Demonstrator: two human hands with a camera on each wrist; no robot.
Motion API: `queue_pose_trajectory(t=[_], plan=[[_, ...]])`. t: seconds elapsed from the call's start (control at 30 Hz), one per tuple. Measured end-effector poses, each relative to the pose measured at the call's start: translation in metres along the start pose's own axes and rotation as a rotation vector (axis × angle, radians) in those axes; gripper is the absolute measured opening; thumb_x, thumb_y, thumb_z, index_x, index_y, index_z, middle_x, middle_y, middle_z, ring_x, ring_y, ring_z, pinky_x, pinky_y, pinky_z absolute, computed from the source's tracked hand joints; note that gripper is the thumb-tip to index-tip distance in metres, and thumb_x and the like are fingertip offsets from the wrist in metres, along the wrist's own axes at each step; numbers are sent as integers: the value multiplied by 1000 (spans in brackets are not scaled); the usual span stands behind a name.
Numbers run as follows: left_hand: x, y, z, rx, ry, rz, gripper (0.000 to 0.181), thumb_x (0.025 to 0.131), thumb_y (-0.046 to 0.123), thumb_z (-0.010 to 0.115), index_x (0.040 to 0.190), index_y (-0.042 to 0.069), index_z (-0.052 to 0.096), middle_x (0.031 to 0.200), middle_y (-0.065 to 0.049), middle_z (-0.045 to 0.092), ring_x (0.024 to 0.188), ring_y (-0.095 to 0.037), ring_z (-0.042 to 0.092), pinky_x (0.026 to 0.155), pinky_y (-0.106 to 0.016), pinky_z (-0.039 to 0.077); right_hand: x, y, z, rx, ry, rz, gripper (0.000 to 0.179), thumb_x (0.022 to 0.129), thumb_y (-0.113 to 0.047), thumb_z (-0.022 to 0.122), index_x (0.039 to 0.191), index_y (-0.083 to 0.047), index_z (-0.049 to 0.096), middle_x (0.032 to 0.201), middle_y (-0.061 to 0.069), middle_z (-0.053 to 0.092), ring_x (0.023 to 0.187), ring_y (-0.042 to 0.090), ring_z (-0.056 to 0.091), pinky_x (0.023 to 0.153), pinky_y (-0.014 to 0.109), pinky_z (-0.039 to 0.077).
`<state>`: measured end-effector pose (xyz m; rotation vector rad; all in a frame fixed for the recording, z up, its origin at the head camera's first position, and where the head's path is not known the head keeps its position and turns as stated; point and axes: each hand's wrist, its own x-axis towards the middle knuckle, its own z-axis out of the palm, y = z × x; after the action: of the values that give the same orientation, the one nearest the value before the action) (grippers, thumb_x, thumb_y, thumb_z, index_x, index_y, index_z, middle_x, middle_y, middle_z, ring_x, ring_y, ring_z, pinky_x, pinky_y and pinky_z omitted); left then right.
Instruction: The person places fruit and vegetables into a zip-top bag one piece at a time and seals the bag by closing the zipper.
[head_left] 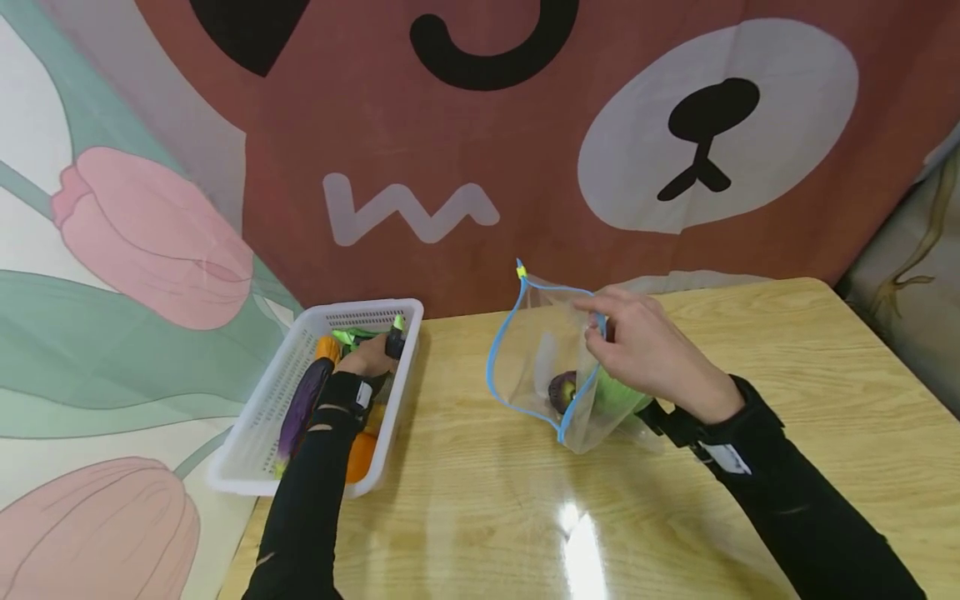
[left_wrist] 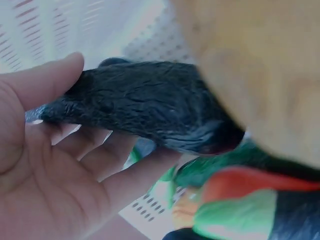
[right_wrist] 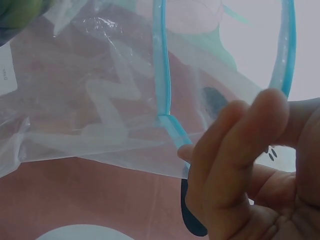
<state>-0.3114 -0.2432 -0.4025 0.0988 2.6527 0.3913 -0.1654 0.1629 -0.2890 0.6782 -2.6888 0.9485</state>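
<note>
In the head view, my left hand [head_left: 367,357] is inside the white basket [head_left: 251,446], holding a dark vegetable [head_left: 394,340] with a pale green tip. Up close in the left wrist view, this vegetable [left_wrist: 145,105] looks blackish and wrinkled, with the thumb along one side and fingers beneath. My right hand [head_left: 637,346] pinches the blue-edged rim of a clear zip bag [head_left: 525,358], whose mouth gapes toward the basket. Through the plastic show a round, dark purple item [head_left: 562,391] and a light green vegetable [head_left: 618,392]. The yellow slider [head_left: 521,271] sits at the rim's top corner.
A long purple eggplant [head_left: 303,404], an orange round item [head_left: 362,457] and green vegetables [head_left: 351,336] lie in the basket. Basket and bag stand on a wooden table [head_left: 465,517]. A printed cloth [head_left: 420,142] hangs right behind the table's far edge.
</note>
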Motion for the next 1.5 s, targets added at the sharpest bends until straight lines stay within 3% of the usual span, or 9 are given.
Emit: queue_pose_trajectory(t=[0.2,0.33,0.53,0.63,0.83,0.97,1.2,1.33,1.5], plan=[[-16,4,-14,-84,164,62,59,97,16,51,143,-8,21,131,-33,42,115,-45,48,90,-52,42,1,-2,0,-2,-8,6,35,90,-6,50,124,1,60,104,10,59,58,12,46,53,30,39],[-32,15,-24,-163,302,140,52,98,18,50,138,-5,25,116,-30,50,99,-42,55,78,-49,44,1,-3,-1,-7,-3,-4,35,90,-5,50,123,1,60,97,7,58,56,12,45,51,29,39],[-60,54,-38,-258,531,313,48,97,17,53,134,-1,29,102,-25,54,79,-35,57,65,-42,44,2,-6,-2,-11,13,-14,36,89,-4,49,122,2,60,86,3,54,56,12,44,50,28,37],[-76,78,-41,-325,572,397,45,97,16,54,132,0,32,105,-23,56,84,-34,59,66,-42,49,3,-6,-1,-26,22,-28,37,87,-3,50,122,2,60,82,2,51,58,12,43,51,28,37],[-105,122,-41,-509,550,599,43,96,13,56,131,1,35,119,-17,55,110,-29,56,87,-45,49,1,-7,-2,-19,5,-25,40,86,-2,49,125,0,58,83,3,47,61,13,40,53,29,35],[-123,147,-40,-597,517,779,41,94,8,58,129,0,38,120,-15,56,111,-26,57,87,-43,49,2,-8,-4,-3,14,-17,40,85,-1,48,124,0,59,85,4,48,61,14,41,53,29,36],[-141,188,-35,-665,329,1128,36,89,-7,58,121,-5,41,116,-22,56,108,-23,58,86,-39,50,5,-11,-9,5,43,-26,38,85,-1,48,121,-1,60,89,5,50,61,14,43,54,29,36],[-142,210,-31,-645,197,1203,34,88,-7,60,118,-5,45,114,-21,55,107,-23,58,87,-37,49,7,-11,-13,12,42,-38,38,85,0,49,122,1,59,88,5,49,58,14,42,52,29,35],[-133,225,-25,-558,183,1209,38,84,-6,67,117,-6,49,113,-15,53,101,-19,57,83,-32,50,7,-12,-16,29,35,-25,40,86,0,49,125,2,57,89,6,48,58,15,41,51,29,35]])
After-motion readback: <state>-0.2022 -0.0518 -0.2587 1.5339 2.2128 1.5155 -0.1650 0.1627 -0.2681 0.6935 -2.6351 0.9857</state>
